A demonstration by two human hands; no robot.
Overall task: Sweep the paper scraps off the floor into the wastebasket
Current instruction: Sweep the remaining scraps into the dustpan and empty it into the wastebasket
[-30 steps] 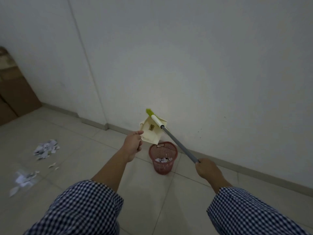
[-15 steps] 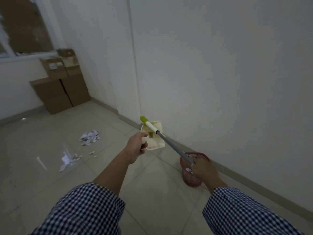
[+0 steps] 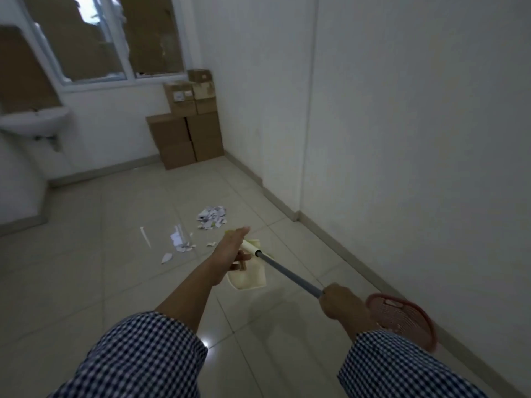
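Evidently the step in hand was the walk over to the scraps (image 3: pixel 212 218), which lay on the floor (image 3: pixel 86 282) ahead. A main heap sat farther off, with looser pieces (image 3: pixel 179 243) strewn to its left and nearer. None of them were touching the tools.

The left hand (image 3: pixel 233 252) held a cream dustpan (image 3: pixel 250 276) in the air. Its fingers were curled in under the pan and its thumb lay straight out on top. The right hand (image 3: pixel 342 305) was closed in a fist round the near end of a grey pole (image 3: pixel 288 273). The pole ran up and left across the dustpan to a white grip. No bristles showed, so which end did the sweeping could not be told.

The red wastebasket (image 3: pixel 402 321) stood near, on the right, against the wall (image 3: pixel 402 139) and well apart from the scraps.

To do this well, the pan should probably go down on the near side of the heap, with its lip flat on the tile. The stray pieces on the left would best be drawn into the heap first. Short, low strokes towards the pan would suit, since torn paper is light and would likely flutter or slip under a raised lip. On the way to the basket the pan would need to stay level.
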